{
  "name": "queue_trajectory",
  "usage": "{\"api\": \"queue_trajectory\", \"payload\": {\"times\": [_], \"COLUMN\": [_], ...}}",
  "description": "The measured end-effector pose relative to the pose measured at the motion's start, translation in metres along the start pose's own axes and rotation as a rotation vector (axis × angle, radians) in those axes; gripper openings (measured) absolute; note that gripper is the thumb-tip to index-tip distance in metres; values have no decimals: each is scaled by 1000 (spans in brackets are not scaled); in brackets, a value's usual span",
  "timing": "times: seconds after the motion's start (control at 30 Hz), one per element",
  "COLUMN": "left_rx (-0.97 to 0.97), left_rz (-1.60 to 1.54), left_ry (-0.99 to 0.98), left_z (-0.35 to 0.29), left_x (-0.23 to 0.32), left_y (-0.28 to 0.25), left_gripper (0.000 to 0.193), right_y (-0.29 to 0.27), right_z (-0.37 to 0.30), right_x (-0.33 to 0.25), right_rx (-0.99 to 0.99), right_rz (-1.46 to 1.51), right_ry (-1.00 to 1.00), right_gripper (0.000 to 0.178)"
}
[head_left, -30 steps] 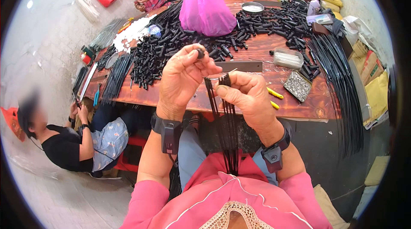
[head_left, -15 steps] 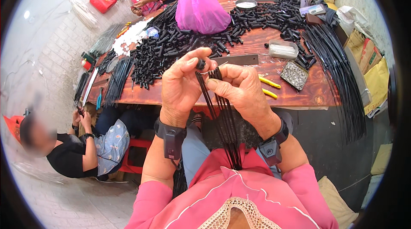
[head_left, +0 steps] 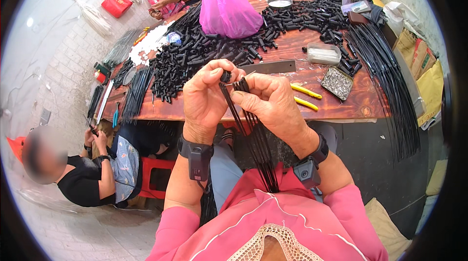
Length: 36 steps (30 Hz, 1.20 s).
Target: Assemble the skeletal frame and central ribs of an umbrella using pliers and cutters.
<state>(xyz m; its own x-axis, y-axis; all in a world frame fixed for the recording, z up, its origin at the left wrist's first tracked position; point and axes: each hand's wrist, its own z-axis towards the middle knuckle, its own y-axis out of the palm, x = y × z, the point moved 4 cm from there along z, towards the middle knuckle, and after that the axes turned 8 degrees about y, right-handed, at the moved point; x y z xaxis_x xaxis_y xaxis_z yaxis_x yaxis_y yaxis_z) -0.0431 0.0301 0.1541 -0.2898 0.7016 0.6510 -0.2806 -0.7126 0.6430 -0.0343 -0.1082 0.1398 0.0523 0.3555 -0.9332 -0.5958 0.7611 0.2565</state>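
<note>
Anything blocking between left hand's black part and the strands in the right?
Nothing visible blocks it: the small black part in the left hand is close to the upper ends of the black strands in the right hand.

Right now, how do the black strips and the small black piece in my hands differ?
Shape: the strips are long and thin; the piece is short and stubby.
Number: the strips are several, bunched together; the piece looks single.
Pose: the strips hang down toward your lap; the piece is up at the fingertips.
Grip: your right hand pinches the strips; your left hand, the piece.
Both are black.
</note>
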Motion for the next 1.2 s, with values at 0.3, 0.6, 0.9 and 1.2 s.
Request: {"api": "queue_trajectory", "payload": {"times": [0.3,0.6,0.9,1.2], "left_rx": [93,251,178,82], "left_rz": [126,239,288,231], "left_ry": [-32,20,1,-72], "left_z": [-5,-10,-8,-9], "left_x": [2,1,8,3], "left_y": [7,-2,-4,-4], "left_gripper": [23,22,19,22], "right_y": [-3,-8,-7,-12], "right_z": [2,11,15,9], "right_x": [-1,1,2,-2], "right_rx": [11,20,1,6], "right_rz": [-9,-51,-32,-184], "right_ry": [1,-31,-21,21], "right_gripper": [9,9,13,16]}}
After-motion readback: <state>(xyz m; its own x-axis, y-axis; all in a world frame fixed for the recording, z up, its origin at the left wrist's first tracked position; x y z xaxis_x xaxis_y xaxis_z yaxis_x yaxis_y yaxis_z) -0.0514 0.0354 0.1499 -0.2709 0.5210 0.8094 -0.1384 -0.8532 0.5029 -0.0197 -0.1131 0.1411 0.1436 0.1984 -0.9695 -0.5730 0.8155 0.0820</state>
